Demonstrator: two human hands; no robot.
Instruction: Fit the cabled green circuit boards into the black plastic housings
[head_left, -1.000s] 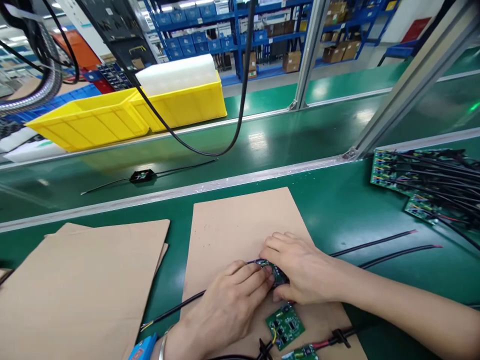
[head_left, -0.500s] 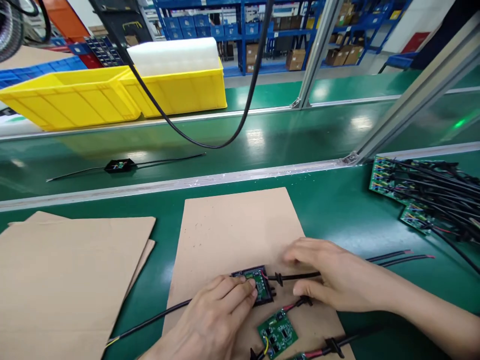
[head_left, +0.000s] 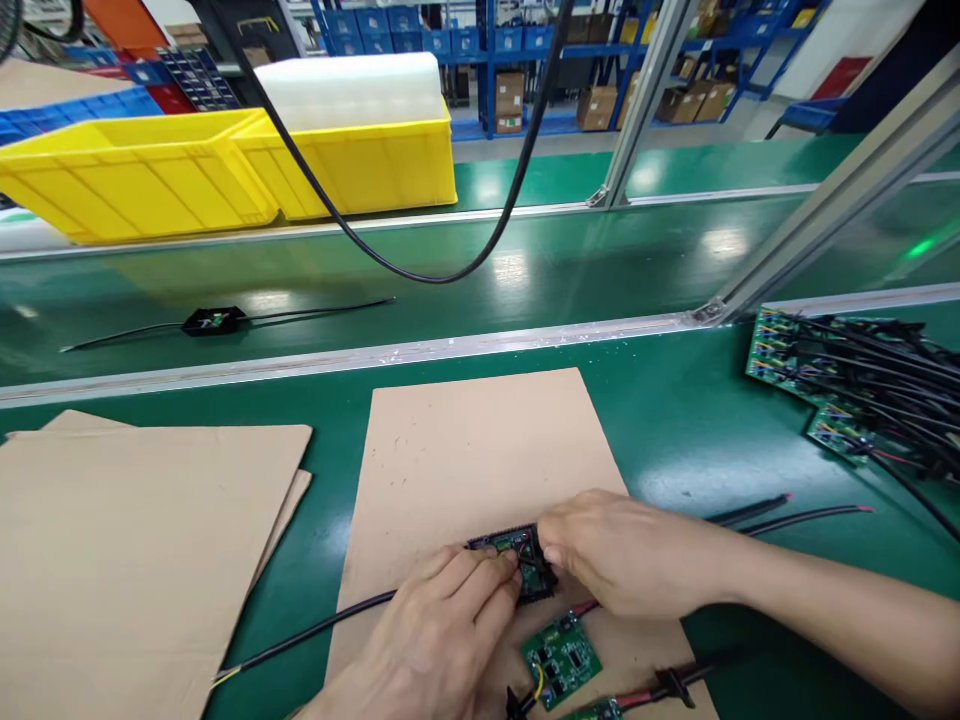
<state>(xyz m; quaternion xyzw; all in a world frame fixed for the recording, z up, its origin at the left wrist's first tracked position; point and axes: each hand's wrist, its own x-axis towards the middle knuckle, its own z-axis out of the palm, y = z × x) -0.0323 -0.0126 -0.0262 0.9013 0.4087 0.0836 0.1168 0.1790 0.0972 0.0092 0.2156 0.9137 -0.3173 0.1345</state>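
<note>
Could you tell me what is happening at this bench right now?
A person works at a green bench. Both hands meet on a small black module lying on a cardboard sheet: the left hand steadies it and the right hand presses at its edge. A bare green board lies just below.
</note>
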